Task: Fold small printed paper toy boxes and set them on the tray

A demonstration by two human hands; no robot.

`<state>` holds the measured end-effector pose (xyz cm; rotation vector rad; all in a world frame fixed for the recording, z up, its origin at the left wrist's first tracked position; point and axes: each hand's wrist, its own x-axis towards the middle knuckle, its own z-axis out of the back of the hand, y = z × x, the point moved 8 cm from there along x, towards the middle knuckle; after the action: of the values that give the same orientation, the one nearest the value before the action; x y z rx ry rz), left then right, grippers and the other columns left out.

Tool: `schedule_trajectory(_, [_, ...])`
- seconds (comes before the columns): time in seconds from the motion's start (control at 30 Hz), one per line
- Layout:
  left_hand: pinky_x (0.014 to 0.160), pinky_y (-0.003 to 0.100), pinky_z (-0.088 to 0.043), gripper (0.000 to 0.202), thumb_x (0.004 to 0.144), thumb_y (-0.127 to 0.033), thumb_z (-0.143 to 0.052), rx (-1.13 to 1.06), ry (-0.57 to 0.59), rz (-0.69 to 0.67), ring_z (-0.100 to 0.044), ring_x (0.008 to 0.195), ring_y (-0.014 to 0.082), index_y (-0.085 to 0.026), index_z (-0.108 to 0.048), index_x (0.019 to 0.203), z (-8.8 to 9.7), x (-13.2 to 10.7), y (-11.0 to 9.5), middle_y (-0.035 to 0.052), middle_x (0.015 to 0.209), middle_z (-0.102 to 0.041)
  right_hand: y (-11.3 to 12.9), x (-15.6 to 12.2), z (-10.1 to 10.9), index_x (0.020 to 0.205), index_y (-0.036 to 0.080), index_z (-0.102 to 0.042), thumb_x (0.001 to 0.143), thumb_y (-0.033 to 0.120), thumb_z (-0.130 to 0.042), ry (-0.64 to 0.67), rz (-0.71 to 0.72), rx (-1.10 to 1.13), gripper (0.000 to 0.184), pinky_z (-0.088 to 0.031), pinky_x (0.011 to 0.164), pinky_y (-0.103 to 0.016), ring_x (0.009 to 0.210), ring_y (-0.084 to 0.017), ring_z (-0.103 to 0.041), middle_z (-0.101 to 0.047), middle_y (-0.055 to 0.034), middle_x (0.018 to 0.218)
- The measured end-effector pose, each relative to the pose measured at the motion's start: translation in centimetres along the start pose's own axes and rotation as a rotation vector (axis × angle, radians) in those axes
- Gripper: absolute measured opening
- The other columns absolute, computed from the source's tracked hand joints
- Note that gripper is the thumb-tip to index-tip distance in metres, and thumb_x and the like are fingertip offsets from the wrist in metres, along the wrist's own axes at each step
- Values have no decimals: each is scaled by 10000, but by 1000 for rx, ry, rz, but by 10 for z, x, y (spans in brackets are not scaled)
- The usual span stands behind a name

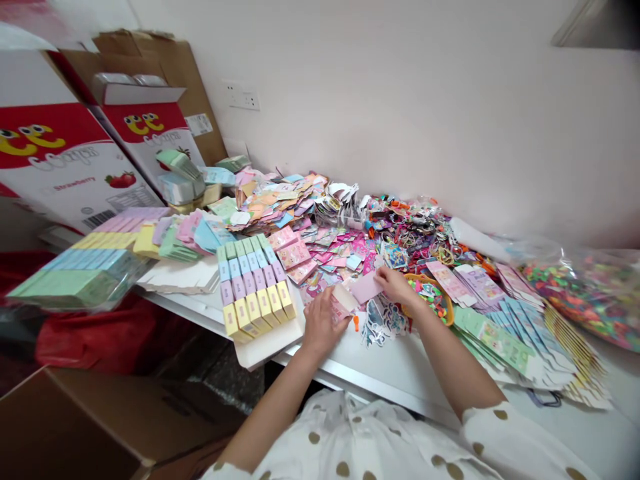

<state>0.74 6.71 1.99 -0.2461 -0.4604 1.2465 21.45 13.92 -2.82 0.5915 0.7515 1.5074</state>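
Along the front edge of the white bench, 2 bare arms reach out from white sleeves with gold dots. The left hand is curled, with its fingers pressed on a small white paper packet. The right hand pinches the end of a pink card between thumb and fingers, and the card meets the packet just above the bench. Just left of the left hand, rows of small boxes in yellow, purple, blue and green stand on a white card tray close to the bench edge, so a bump from the left wrist could tip them or push the tray off. Right by the right hand lie loose stickers and an orange basket of bright bits, which a moving arm could knock and spill. Green cards fan out to the right and could slide if pushed. Farther back, heaps of paper cards and hair ties touch each other, so small pieces could get mixed up. A clear bag of colored beads sits at the far right, and printed strawberry boxes lean near the wall.
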Motion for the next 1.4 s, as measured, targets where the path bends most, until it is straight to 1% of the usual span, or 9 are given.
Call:
schedule_trajectory(0.13, [944, 454, -324, 750, 675, -360, -676, 50, 69, 51, -458, 1141, 303, -193, -343, 1325, -3, 6, 3, 138, 1258, -498, 4, -25, 20, 909, 185, -501, 827, 391, -451, -262, -52, 537, 227, -442, 514, -244, 583, -134, -529, -546, 19, 672])
schedule_trajectory(0.27, [941, 464, -317, 752, 676, -365, -671, 52, 85, 77, -462, 1130, 309, -178, -347, 1328, -5, 9, 3, 148, 1253, -503, 22, -51, 1, 922, 210, -496, 754, 433, -576, -277, -13, 883, 291, -506, 536, -248, 712, -152, -583, -571, 1, 811])
schedule_trajectory(0.47, [992, 521, -244, 644, 680, -261, -651, 120, -2, 80, -398, 1184, 320, -226, -408, 1276, -2, 5, 1, 128, 1250, -495, 23, -66, -4, 912, 202, -588, 798, 391, -525, -209, -36, 523, 230, -484, 551, -277, 574, -159, -587, -613, -9, 718])
schedule_trajectory(0.67, [958, 470, -329, 656, 668, -186, -617, 90, -1, 51, -387, 1167, 310, -181, -396, 1285, -9, 2, -14, 140, 1225, -454, 60, -79, -12, 935, 204, -661, 861, 279, -460, -330, 143, 190, 226, -451, 790, -308, 842, -200, -600, -663, -75, 915])
schedule_trajectory(0.83, [948, 461, -345, 654, 682, -205, -599, 43, -20, 43, -383, 1165, 305, -182, -378, 1296, -10, 2, -14, 138, 1230, -443, 78, -85, -33, 892, 225, -697, 843, 212, -464, -309, 225, -77, 238, -421, 788, -316, 869, -218, -519, -580, -93, 883])
schedule_trajectory(1.0, [906, 443, -384, 679, 684, -278, -641, 13, 14, 141, -428, 1116, 297, -206, -372, 1303, -5, 6, 3, 117, 1184, -478, 39, -75, -12, 982, 199, -674, 864, 242, -442, -282, 157, 44, 264, -425, 792, -296, 864, -195, -554, -603, -82, 914])
schedule_trajectory(1.17, [894, 448, -393, 693, 679, -301, -662, -8, 1, 164, -440, 1103, 306, -198, -380, 1304, -3, 7, 5, 125, 1161, -483, -8, -74, -42, 869, 181, -675, 749, 308, -624, -18, -93, -222, 182, -405, 698, -267, 826, -206, -590, -647, -92, 920])
schedule_trajectory(1.3, [898, 444, -392, 686, 662, -290, -670, -30, 18, 155, -448, 1099, 298, -214, -395, 1285, -9, 5, 3, 111, 1149, -488, -22, -74, -47, 733, 180, -664, 774, 236, -561, -60, -153, -168, 124, -394, 670, -242, 770, -180, -601, -669, -61, 810])
schedule_trajectory(1.4, [898, 447, -388, 681, 661, -285, -665, -26, 32, 157, -444, 1102, 296, -216, -395, 1283, -11, 4, 4, 109, 1152, -488, -18, -71, -27, 742, 183, -662, 775, 302, -549, -172, -84, 35, 167, -412, 661, -259, 722, -186, -601, -673, -43, 749])
